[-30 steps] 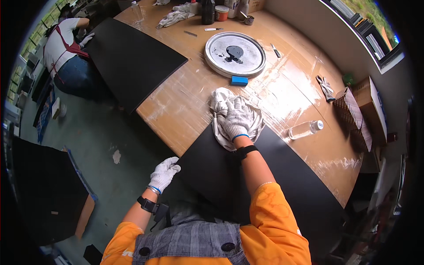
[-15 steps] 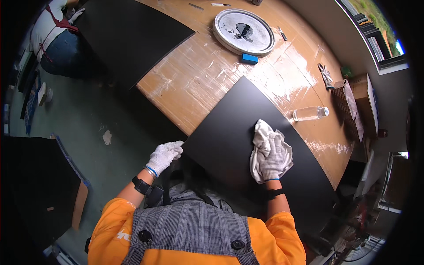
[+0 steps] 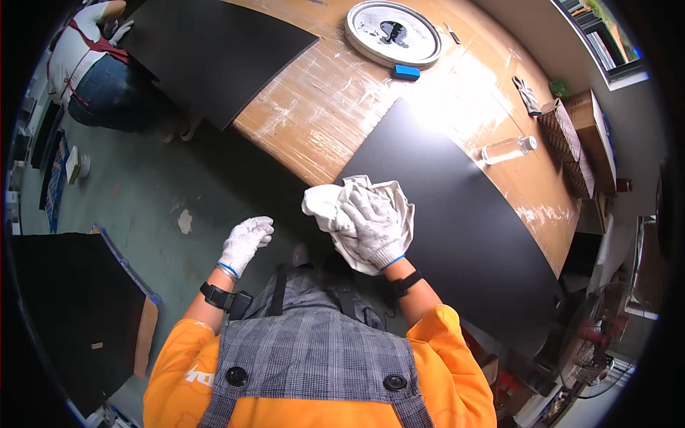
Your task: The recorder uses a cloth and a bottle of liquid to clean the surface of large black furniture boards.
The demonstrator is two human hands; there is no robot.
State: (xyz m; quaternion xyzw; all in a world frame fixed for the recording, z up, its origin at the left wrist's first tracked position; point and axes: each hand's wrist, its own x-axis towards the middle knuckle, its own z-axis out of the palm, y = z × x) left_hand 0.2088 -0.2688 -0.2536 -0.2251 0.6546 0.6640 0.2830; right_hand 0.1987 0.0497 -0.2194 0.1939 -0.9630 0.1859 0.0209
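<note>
Head view: the right hand (image 3: 374,225), in a white glove, has its fingers (image 3: 357,214) spread flat over a crumpled white rag (image 3: 389,196), pressing it on the near left corner of the black sheet (image 3: 457,207). The sheet lies on the wooden counter (image 3: 321,107) with its long axis running from about 11 o'clock down to 5 o'clock; most of its surface stretches off toward 4 o'clock from the rag. The left hand (image 3: 245,242) hangs off the counter at 9 o'clock from the rag, over the floor (image 3: 143,192), fingers loosely curled and holding nothing. The right hand is plainly the nearer one.
</note>
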